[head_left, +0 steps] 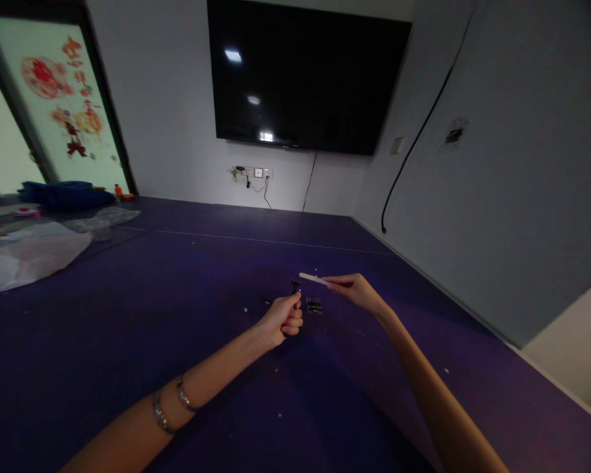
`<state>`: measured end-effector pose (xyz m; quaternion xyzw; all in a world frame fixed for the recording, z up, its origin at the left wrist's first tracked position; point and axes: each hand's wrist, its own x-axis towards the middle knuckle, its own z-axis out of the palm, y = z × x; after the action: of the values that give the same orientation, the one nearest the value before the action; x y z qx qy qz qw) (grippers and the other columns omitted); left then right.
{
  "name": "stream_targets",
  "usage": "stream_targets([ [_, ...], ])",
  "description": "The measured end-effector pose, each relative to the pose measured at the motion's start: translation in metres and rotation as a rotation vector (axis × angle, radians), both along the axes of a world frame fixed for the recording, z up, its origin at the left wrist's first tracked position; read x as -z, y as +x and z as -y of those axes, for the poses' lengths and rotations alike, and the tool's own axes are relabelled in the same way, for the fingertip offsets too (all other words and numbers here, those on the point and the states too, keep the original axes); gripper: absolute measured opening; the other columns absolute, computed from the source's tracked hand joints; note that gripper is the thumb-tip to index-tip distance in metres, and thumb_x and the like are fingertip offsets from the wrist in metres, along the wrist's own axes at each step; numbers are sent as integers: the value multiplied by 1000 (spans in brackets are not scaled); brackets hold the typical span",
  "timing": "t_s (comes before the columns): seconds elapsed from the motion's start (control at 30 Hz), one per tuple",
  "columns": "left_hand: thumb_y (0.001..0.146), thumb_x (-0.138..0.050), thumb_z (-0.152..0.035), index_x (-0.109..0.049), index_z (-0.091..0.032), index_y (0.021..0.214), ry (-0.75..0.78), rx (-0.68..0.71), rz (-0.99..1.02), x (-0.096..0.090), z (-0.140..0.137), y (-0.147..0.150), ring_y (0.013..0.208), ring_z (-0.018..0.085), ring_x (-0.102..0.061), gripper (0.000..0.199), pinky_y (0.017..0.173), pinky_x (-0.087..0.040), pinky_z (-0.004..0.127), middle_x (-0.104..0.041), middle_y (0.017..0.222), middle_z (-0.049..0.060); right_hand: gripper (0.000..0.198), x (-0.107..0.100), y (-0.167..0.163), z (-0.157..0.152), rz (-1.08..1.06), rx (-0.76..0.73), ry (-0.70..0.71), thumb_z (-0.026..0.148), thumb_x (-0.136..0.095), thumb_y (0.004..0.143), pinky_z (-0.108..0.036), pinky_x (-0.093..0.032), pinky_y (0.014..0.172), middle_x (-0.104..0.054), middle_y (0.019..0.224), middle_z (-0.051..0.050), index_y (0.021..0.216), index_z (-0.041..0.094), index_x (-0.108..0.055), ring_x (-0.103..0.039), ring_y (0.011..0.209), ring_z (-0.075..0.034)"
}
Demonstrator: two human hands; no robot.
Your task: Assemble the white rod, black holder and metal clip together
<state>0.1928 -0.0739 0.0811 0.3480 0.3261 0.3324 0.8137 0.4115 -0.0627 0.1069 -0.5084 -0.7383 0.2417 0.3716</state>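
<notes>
My left hand (283,318) is closed around the handle of a black razor (296,286), its T-shaped head pointing up and away from me. My right hand (352,288) pinches a flat, pale stick with a rounded end (313,278) between thumb and fingers. The stick's free end points left, close to the razor's head; whether they touch I cannot tell. On the purple surface just right of my left fist lies a small clear case with dark contents (314,305). A small black piece (268,301), partly hidden, lies behind my left wrist.
Small white bits (245,309) are scattered over the purple surface (177,341). Crumpled plastic sheeting (34,253) and a dark blue cloth bundle (66,195) lie far left. A television (305,79) hangs on the back wall; a black cable (414,148) hangs on the right wall.
</notes>
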Motion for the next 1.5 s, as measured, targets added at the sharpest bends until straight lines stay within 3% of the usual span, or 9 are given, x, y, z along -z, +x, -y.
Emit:
stream_targets([
  [0.2,88,-41,-32,-38,-18,64,14,4,-26,-2,4,2,31,1,-10,28,35,-1,16,-18,41,-12,39,1,0,0,11,-96,-38,41,-60,75,-22,-39,49,-69,72,-3,105,19,-68,-53,55,-12],
  [0.4,88,-42,-34,-37,-18,64,24,25,-43,0,7,4,31,1,-10,29,37,0,17,-18,41,-12,32,-3,-3,2,14,20,76,37,-58,77,-28,-45,66,-71,90,-5,102,21,-69,-61,74,-17],
  [0.57,87,-43,-35,-37,-18,64,33,28,-61,0,9,5,31,1,-10,29,37,0,18,-19,41,-12,33,-10,-7,7,42,-95,19,37,-60,76,-26,-44,61,-72,78,-4,103,20,-69,-60,65,-15],
  [0.73,87,-42,-35,-37,-19,64,59,41,-52,-1,9,5,31,1,-10,29,37,0,18,-20,41,-11,30,-11,-4,8,41,-19,74,36,-60,76,-27,-45,64,-72,88,-4,100,22,-70,-61,71,-16],
  [0.9,86,-44,-35,-37,-19,64,63,32,-44,0,8,4,31,1,-11,28,36,-1,17,-20,41,-12,36,-14,0,9,45,-90,-4,39,-59,76,-24,-41,53,-70,73,-3,104,20,-69,-57,59,-14],
  [1.07,85,-46,-36,-38,-19,65,98,36,-48,0,8,4,31,1,-11,28,36,-1,17,-21,41,-12,32,-11,3,6,74,37,59,38,-59,75,-25,-42,55,-71,81,-4,101,23,-70,-58,66,-16],
  [1.33,79,-54,-42,-36,-20,65,231,-49,-51,1,4,3,31,1,-14,32,34,-3,17,-23,43,-12,49,-14,-6,5,-181,228,69,46,-58,72,-22,-32,40,-56,58,0,106,11,-65,-41,44,-8],
  [1.5,78,-54,-45,-35,-20,66,345,-113,-85,1,-1,-1,31,1,-16,34,34,-5,16,-24,46,-12,40,-22,-25,13,-448,220,-10,48,-61,69,-19,-29,33,-51,58,2,92,15,-61,-41,40,-6],
])
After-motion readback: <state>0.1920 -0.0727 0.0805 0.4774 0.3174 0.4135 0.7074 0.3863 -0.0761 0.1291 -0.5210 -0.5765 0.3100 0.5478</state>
